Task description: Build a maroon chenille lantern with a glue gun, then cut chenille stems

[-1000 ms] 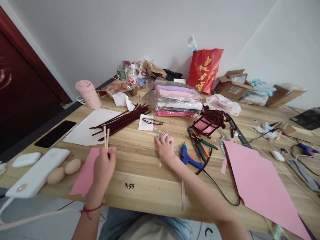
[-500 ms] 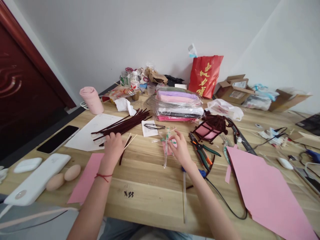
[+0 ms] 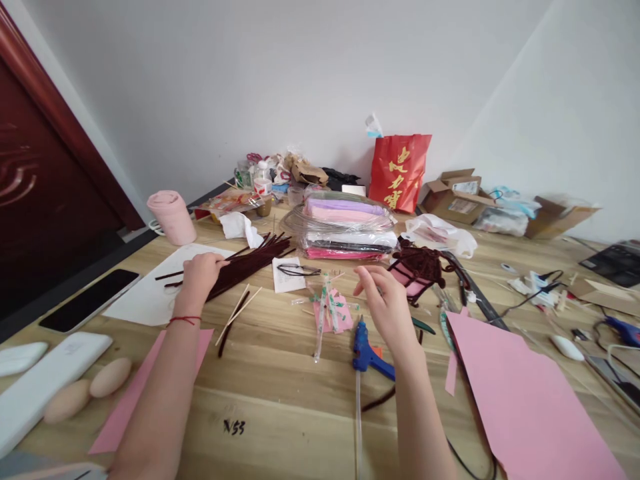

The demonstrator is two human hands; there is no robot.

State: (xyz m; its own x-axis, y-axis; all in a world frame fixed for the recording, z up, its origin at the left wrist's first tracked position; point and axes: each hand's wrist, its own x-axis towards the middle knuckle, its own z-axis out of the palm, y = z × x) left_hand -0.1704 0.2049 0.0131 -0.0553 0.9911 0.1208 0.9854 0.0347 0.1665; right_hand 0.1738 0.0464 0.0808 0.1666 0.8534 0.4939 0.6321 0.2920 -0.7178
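My left hand [image 3: 201, 275] is at the near-left part of a bundle of dark brown pipe cleaners [image 3: 257, 257], with thumb and fingers pinched on one of the stems. My right hand [image 3: 386, 300], fingers loosely bent and apart, hovers with nothing visible in it above a blue glue gun [image 3: 365, 350]. Left of it, clear strips with green marks [image 3: 323, 313] lie crossed over a pink paper piece [image 3: 341, 317]. Two thin wooden sticks [image 3: 243, 312] and a short brown pipe cleaner [image 3: 227, 335] lie between my hands. Pliers [image 3: 424, 325] are mostly hidden behind my right hand.
Behind are packs of coloured pipe cleaners [image 3: 347, 230], a red bag [image 3: 400, 170] and a brown-and-pink lantern-like piece [image 3: 417, 270]. Pink sheets [image 3: 525, 393] lie right. A phone [image 3: 90, 300], power bank [image 3: 55, 387] and two eggs [image 3: 111, 377] are left.
My left hand has gone from beside the wooden sticks to the pipe cleaner bundle. My right hand has left the clear strips and moved right, and the view has shifted slightly.
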